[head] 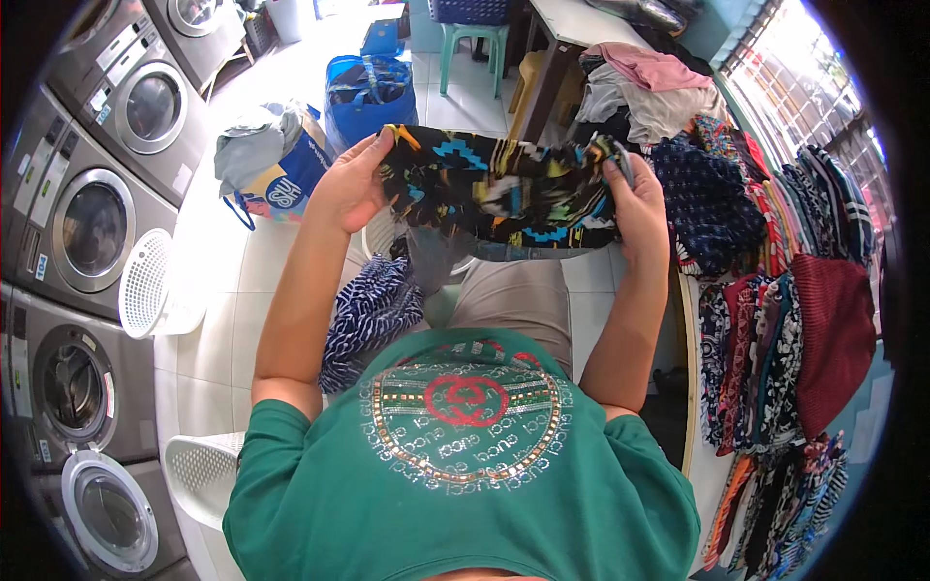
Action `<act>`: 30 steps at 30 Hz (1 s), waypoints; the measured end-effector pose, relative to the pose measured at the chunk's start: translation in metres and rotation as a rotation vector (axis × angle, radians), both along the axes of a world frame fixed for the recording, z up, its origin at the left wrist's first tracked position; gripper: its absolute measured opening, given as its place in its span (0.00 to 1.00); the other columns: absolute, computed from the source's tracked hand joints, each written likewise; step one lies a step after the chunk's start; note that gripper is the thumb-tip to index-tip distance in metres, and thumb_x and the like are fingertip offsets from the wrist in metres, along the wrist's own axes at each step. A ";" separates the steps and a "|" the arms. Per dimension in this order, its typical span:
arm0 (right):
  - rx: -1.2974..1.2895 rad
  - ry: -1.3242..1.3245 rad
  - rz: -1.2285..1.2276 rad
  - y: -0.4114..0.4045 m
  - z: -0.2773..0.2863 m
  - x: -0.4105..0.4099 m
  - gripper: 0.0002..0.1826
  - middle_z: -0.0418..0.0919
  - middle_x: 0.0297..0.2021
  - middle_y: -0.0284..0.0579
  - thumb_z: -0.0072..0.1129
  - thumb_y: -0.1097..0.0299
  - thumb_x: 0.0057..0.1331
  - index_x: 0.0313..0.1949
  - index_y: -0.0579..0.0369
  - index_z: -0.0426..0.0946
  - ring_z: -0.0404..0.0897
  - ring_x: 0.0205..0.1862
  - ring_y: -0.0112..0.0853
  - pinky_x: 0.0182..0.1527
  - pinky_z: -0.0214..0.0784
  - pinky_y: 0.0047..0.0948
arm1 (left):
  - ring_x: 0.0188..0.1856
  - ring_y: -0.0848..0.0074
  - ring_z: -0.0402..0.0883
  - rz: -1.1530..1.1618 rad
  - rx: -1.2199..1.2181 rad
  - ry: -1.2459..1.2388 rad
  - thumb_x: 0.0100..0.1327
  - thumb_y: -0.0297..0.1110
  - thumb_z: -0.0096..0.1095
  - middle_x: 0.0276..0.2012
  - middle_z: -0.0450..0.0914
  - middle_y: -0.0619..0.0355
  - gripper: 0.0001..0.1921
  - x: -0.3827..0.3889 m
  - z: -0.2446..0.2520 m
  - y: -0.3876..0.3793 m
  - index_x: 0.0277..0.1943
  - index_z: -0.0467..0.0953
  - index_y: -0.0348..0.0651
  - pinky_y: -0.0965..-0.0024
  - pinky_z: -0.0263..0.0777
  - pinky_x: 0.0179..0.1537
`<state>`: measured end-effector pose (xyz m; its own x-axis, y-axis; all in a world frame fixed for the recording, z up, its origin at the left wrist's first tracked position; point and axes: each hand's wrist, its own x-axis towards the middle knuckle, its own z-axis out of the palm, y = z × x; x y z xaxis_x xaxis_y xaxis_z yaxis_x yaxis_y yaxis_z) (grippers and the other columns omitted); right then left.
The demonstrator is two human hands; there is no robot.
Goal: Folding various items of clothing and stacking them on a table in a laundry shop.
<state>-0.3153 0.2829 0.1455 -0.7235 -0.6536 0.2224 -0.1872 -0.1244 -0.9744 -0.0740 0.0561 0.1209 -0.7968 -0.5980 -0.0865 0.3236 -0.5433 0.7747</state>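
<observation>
A black patterned garment (501,189) with blue, yellow and orange marks is stretched out in front of me above my lap. My left hand (362,178) pinches its left end between thumb and fingers. At the other end, my right hand (633,190) grips a bunched edge where grey cloth shows. Part of the garment's middle is blurred. Across my leg on the left lies a navy and white patterned cloth (374,316). Behind the held garment, greyish cloth hangs down, and what lies beneath it is mostly hidden.
Steel front-loading washers (91,232) line the left, one with its round door (109,512) swung out. White perforated baskets (145,283) stand near them. Ahead are a blue bag (370,102) and a bag of grey clothes (280,163). Folded clothes (748,356) fill the right-hand table.
</observation>
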 end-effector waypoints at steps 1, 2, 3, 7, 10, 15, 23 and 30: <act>0.159 0.095 0.015 0.002 -0.006 -0.005 0.08 0.80 0.33 0.34 0.53 0.68 0.68 0.41 0.59 0.76 0.72 0.32 0.19 0.36 0.65 0.21 | 0.43 0.70 0.82 0.002 0.000 0.000 0.67 0.41 0.56 0.42 0.82 0.55 0.15 -0.003 -0.001 -0.003 0.46 0.77 0.38 0.62 0.78 0.43; 0.232 0.198 0.009 0.003 -0.018 -0.012 0.09 0.80 0.28 0.41 0.56 0.67 0.66 0.40 0.61 0.74 0.72 0.28 0.22 0.33 0.65 0.25 | 0.44 0.69 0.82 -0.062 0.043 0.038 0.68 0.41 0.56 0.42 0.82 0.55 0.15 -0.008 -0.005 -0.005 0.47 0.76 0.38 0.60 0.78 0.45; 0.350 0.362 -0.021 0.003 -0.020 -0.010 0.12 0.76 0.24 0.49 0.57 0.65 0.64 0.38 0.63 0.73 0.73 0.26 0.30 0.32 0.65 0.31 | 0.45 0.69 0.81 -0.124 0.087 0.074 0.68 0.41 0.55 0.43 0.82 0.54 0.15 -0.013 -0.005 -0.005 0.48 0.76 0.38 0.59 0.77 0.47; 0.725 0.475 0.071 0.002 -0.012 0.005 0.25 0.78 0.35 0.55 0.68 0.53 0.54 0.41 0.61 0.73 0.77 0.38 0.42 0.42 0.68 0.37 | 0.41 0.69 0.83 -0.091 0.011 -0.028 0.68 0.40 0.55 0.42 0.82 0.54 0.15 -0.036 0.005 0.010 0.48 0.76 0.37 0.63 0.78 0.45; 0.468 0.886 0.035 -0.012 -0.039 0.028 0.37 0.69 0.54 0.54 0.73 0.53 0.47 0.53 0.58 0.70 0.68 0.57 0.44 0.56 0.64 0.38 | 0.41 0.76 0.82 -0.235 -0.234 -0.045 0.69 0.38 0.55 0.41 0.82 0.56 0.14 -0.046 0.009 0.028 0.48 0.77 0.36 0.71 0.77 0.44; 0.510 0.388 0.403 -0.057 -0.085 0.021 0.23 0.79 0.42 0.51 0.66 0.64 0.55 0.49 0.56 0.73 0.77 0.47 0.44 0.49 0.68 0.37 | 0.40 0.85 0.78 0.096 -1.070 -0.197 0.68 0.37 0.56 0.39 0.83 0.61 0.12 -0.053 0.024 0.033 0.46 0.79 0.37 0.79 0.72 0.44; 0.697 0.577 -0.241 -0.043 -0.131 -0.034 0.13 0.80 0.33 0.56 0.55 0.71 0.56 0.41 0.54 0.78 0.79 0.39 0.50 0.42 0.69 0.40 | 0.31 0.86 0.79 0.019 -0.421 -0.104 0.68 0.38 0.57 0.31 0.82 0.63 0.11 -0.034 0.032 0.022 0.40 0.80 0.39 0.79 0.74 0.33; 0.088 -0.927 0.527 -0.013 -0.099 -0.035 0.15 0.80 0.47 0.49 0.42 0.68 0.69 0.50 0.60 0.74 0.79 0.49 0.40 0.51 0.72 0.40 | 0.33 0.72 0.81 -0.103 -1.387 -0.641 0.46 0.42 0.76 0.29 0.82 0.54 0.21 -0.030 -0.020 0.010 0.40 0.81 0.36 0.69 0.72 0.37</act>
